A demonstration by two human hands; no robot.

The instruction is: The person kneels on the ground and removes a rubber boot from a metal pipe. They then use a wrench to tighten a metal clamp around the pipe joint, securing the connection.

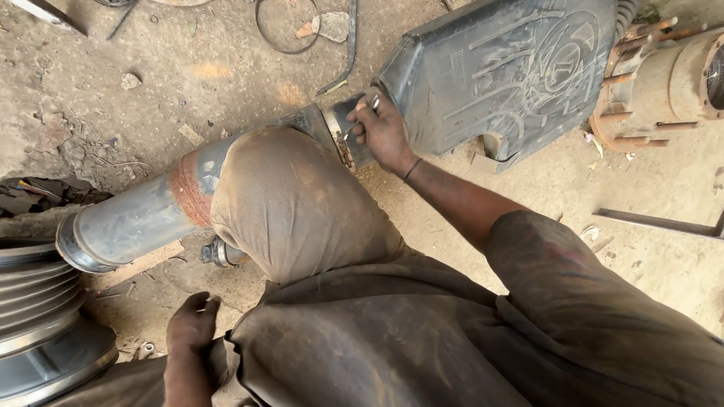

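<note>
Your right hand [383, 130], grip closed on a thin metal tool [360, 119] at the pipe clamp [341, 143]; left hand [192, 324], grip loosely open, holding nothing.

Count: two hands, left [192, 324] at 7 o'clock, right [383, 130] at 12; one grey pipe [136, 218] at 9; one dark moulded housing [505, 68] at 1; one rusty wheel hub [664, 79] at 2.
</note>
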